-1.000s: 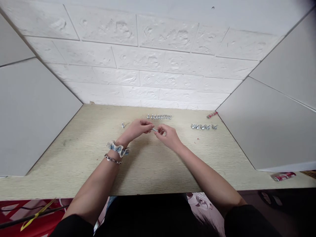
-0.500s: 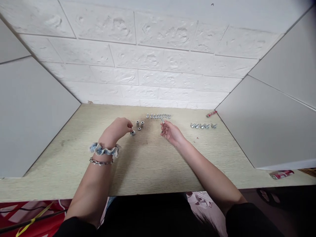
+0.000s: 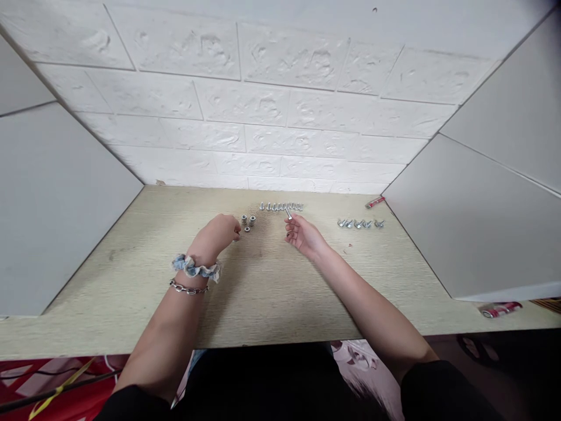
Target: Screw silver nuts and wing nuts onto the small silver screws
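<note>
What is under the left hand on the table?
The left hand sits low over the wooden table; three small nuts stand just to its right. Anything beneath its palm and curled fingers is covered.

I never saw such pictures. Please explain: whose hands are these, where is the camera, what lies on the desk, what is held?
There is no machine: a person works with two bare hands. The camera sits on that person's head and looks down, so the arms enter from below. The left hand, with a scrunchie on its wrist, is beside three small nuts; whether it holds anything, I cannot tell. The right hand pinches a small bolt. On the wooden desk also lie a row of bolts and a row of wing nuts.
</note>
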Demonstrator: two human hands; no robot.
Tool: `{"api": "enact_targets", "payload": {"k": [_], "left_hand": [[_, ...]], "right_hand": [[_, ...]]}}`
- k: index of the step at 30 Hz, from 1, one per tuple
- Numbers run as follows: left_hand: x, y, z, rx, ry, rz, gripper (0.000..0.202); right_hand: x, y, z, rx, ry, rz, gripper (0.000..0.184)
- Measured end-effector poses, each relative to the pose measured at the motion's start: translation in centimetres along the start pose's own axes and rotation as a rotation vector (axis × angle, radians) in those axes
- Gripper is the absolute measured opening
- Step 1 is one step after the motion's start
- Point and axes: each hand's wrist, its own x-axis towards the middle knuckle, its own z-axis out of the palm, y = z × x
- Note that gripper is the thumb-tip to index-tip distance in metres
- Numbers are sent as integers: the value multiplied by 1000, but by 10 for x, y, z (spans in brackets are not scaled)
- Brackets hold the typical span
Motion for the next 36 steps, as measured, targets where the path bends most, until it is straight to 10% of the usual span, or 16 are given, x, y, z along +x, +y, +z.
{"api": "enact_targets", "payload": {"k": [15, 21, 31, 36], "left_hand": [[-5, 15, -6, 186, -134, -45, 14], [-3, 12, -1, 185, -130, -72, 14], [-7, 17, -1, 204, -106, -85, 18], [-6, 16, 1, 199, -96, -93, 22]], "right_hand": [[-3, -9, -1, 151, 5, 70, 20], [-1, -43, -23, 360, 139, -160, 14], [17, -44, -42, 186, 222, -242, 10], [30, -34, -49, -231, 361, -534, 10]]}}
